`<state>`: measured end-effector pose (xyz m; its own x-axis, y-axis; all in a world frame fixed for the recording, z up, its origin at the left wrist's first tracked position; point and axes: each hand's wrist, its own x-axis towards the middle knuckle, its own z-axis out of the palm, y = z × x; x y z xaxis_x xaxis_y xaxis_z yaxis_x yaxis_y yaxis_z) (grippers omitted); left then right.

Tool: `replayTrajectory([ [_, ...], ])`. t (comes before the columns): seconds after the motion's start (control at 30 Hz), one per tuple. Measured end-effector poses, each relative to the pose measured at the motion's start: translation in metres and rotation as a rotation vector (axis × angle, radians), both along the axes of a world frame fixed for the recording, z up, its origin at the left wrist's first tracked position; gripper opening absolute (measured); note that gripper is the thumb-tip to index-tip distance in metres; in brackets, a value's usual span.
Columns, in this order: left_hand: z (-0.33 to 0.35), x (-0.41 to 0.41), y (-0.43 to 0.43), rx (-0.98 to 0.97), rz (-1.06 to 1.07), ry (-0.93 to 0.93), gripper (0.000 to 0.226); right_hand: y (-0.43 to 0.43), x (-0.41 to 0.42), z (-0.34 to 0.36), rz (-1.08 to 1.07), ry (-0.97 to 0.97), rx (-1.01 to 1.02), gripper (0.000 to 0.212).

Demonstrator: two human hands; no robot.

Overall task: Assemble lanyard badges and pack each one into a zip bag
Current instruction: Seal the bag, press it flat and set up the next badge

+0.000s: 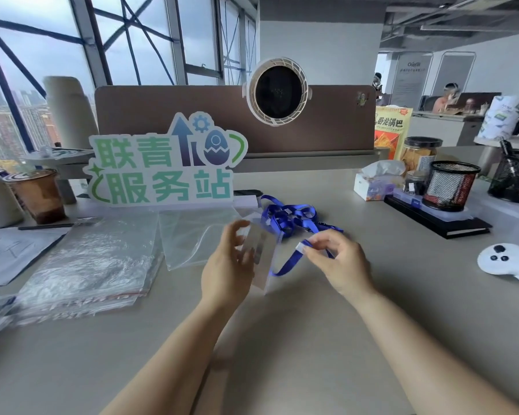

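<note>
My left hand (226, 266) holds a clear plastic badge holder (259, 256) upright above the desk, fingers curled round its left edge. Just to its right, my right hand (334, 262) pinches the clip end of a blue lanyard (288, 263), whose strap loops down between both hands. A pile of more blue lanyards (288, 217) lies on the desk just behind the hands. One clear zip bag (192, 235) lies flat behind my left hand. A stack of zip bags (87, 265) with red seal lines lies further left.
A green-lettered sign (162, 166) stands behind the bags. An iced drink cup (38, 196) is at the left with paper (12, 253) near it. At the right are a tissue box (375, 182), a mesh pen cup (451, 185), a black notebook (441, 221) and a white controller (505, 260).
</note>
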<state>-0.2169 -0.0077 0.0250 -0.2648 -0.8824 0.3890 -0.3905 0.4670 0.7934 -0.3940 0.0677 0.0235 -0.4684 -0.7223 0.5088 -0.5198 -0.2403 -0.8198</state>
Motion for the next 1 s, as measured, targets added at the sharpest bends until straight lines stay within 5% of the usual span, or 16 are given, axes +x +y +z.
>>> replayTrajectory([
  [0.13,-0.001,-0.009,0.006,-0.117,-0.092,-0.090,0.016,-0.010,0.001,-0.007,-0.008,0.257,-0.030,0.006],
  [0.27,0.000,-0.012,0.008,-0.095,-0.146,-0.028,0.015,-0.018,0.007,-0.010,0.066,0.436,-0.072,0.028],
  [0.57,0.003,-0.012,0.001,0.079,-0.107,0.285,0.011,-0.022,0.012,-0.016,0.027,0.458,-0.081,0.033],
  [0.77,0.010,-0.003,-0.002,0.062,0.008,0.424,0.011,-0.023,0.009,-0.016,0.035,0.509,-0.097,0.011],
  [1.0,0.025,0.016,-0.006,0.090,0.123,0.641,0.010,-0.028,-0.003,-0.021,-0.148,0.651,0.077,0.015],
])
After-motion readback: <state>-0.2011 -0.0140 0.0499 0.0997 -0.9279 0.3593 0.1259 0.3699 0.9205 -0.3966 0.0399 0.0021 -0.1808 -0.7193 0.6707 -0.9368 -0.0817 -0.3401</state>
